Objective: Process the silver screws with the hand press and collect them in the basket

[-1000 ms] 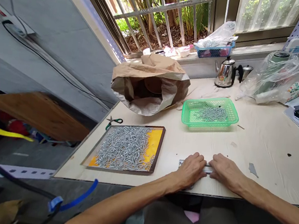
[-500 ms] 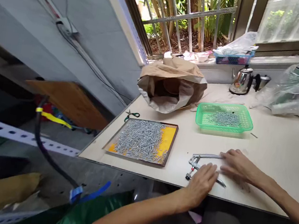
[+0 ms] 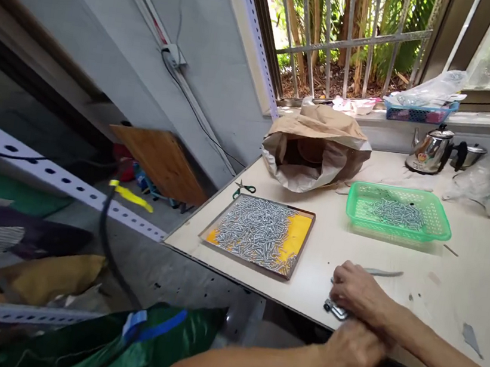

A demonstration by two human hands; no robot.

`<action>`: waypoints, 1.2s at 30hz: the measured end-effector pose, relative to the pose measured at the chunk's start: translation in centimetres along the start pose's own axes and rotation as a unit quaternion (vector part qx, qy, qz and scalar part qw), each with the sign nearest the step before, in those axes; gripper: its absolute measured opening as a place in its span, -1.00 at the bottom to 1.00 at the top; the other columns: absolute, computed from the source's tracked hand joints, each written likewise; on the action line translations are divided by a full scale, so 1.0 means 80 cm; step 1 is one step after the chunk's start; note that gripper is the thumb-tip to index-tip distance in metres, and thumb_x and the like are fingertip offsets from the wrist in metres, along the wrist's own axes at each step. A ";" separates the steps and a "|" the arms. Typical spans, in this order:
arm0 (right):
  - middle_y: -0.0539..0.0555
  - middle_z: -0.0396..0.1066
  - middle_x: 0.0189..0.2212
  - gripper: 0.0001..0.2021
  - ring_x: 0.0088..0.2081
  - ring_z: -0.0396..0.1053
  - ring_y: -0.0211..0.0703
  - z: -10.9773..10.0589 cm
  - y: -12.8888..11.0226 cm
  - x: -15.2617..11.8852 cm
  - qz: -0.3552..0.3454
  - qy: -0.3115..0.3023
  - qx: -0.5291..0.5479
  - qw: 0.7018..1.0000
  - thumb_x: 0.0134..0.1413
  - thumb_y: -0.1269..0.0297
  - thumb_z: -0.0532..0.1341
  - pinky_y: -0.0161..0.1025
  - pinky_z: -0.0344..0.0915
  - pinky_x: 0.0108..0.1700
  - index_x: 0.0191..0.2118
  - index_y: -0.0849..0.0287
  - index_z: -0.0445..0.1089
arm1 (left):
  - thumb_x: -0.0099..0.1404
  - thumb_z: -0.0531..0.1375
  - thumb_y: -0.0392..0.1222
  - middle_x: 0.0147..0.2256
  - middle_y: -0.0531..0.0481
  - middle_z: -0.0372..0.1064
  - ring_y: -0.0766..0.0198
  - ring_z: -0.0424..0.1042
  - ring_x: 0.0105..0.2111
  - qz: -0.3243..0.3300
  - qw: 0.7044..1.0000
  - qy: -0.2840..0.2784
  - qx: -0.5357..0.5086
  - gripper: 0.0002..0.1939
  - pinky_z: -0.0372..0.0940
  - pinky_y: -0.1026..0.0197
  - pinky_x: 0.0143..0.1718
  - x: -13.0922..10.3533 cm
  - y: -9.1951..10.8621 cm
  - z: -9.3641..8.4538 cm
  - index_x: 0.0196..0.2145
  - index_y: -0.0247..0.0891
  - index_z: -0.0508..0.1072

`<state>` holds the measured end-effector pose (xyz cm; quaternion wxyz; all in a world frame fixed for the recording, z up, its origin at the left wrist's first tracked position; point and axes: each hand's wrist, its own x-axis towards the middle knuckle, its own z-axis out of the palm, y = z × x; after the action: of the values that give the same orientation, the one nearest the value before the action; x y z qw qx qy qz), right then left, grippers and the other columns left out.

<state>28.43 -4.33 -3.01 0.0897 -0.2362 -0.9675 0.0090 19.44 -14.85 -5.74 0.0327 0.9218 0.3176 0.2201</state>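
Observation:
A metal plier-like hand tool (image 3: 336, 310) lies at the front edge of the table. My right hand (image 3: 359, 292) is closed over its head, fingers curled down and covering most of it. One grey handle (image 3: 384, 273) sticks out beyond that hand, and a small black knob shows at the near end. My left hand (image 3: 356, 346) is blurred, low at the table edge under my right wrist, close to the tool; its fingers are hidden. To the left lies a shallow tray (image 3: 302, 248) with a yellow bottom, holding a heap of small silvery metal pins or screws (image 3: 257, 230).
Behind the hands stands a green plastic basket (image 3: 396, 232) with similar metal pieces. Green-handled scissors (image 3: 244, 189) and an open brown paper bag (image 3: 318, 139) lie beyond the tray. A steel kettle (image 3: 430, 151) and plastic bags are farther back. A grey scrap (image 3: 472, 340) lies at right.
My view has swung left, so things sit farther right. My right hand has moved from the far handle onto the tool's head. My left hand has dropped lower, to the table edge.

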 end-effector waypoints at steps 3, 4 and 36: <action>0.13 0.30 -0.01 -0.68 -0.10 0.33 -0.11 0.010 -0.014 0.022 -0.020 0.016 0.005 1.000 0.19 0.16 0.13 -0.04 0.34 -0.10 0.02 0.15 0.29 | 0.37 -0.07 -0.31 -0.38 -0.06 0.40 0.29 0.38 -0.31 0.026 0.997 0.073 0.005 -0.74 0.32 0.25 -0.22 -0.023 -0.009 -0.034 -0.25 -0.31 0.41; 0.13 0.30 0.00 -0.68 -0.10 0.33 -0.11 0.011 -0.016 0.028 -0.024 0.025 0.008 0.999 0.19 0.17 0.13 -0.04 0.34 -0.10 0.02 0.16 0.29 | 0.38 -0.08 -0.30 -0.38 -0.06 0.40 0.29 0.37 -0.32 -0.017 0.994 0.101 0.025 -0.73 0.32 0.24 -0.24 -0.032 -0.022 -0.050 -0.23 -0.31 0.42; 0.00 0.28 -0.44 -0.81 -0.47 0.31 -0.26 -0.016 -0.027 -0.065 0.176 -0.065 0.133 0.973 0.17 0.45 -0.03 -0.31 0.17 -0.45 -0.43 0.11 0.19 | 0.26 0.03 -0.41 -0.37 -0.15 0.39 0.14 0.34 -0.25 -0.327 0.916 -0.187 0.138 -0.77 0.25 0.18 -0.22 -0.071 -0.190 -0.129 -0.45 -0.33 0.45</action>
<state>32.21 -8.65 -2.49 0.0538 -0.3879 -0.9046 0.1685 2.39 -7.00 -1.68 0.0340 0.7861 0.6166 -0.0248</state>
